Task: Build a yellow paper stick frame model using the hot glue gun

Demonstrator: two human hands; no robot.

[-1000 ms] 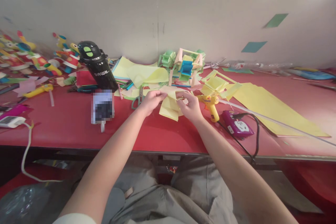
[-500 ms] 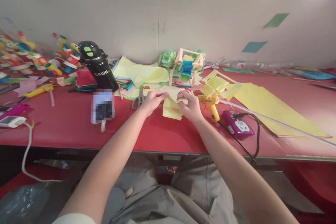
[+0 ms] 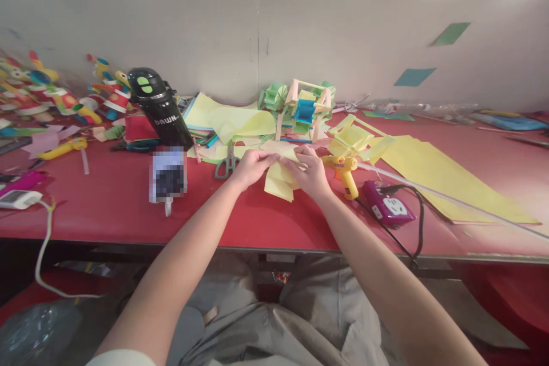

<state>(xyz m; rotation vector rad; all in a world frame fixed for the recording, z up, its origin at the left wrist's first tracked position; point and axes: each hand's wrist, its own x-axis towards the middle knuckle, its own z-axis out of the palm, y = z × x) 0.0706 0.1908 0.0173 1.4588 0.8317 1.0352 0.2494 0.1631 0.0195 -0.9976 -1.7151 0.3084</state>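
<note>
Between my two hands is a piece of yellow paper (image 3: 279, 182), its lower part hanging toward the table's front edge. My left hand (image 3: 254, 168) pinches its upper left side, thumb pointing inward. My right hand (image 3: 309, 171) grips the paper's upper right side with curled fingers, which cover part of it. Grey-green scissors (image 3: 227, 164) lie just left of my left hand. Close by my right hand rests a yellow glue gun (image 3: 344, 174). Behind the hands stands a small paper-and-stick wheel model (image 3: 305, 111) with blue and green paddles.
A black bottle (image 3: 159, 108) stands at the left behind a pixelated object (image 3: 168, 176). To the right are a purple power socket (image 3: 390, 204) with a black cord and large yellow sheets (image 3: 446, 180). Colourful toy figures (image 3: 55, 91) crowd the far left. A pale partition (image 3: 128, 23) closes the back.
My hands have drawn closer together, with both thumbs now near each other on the paper. The paper's lower part has shifted slightly down and left.
</note>
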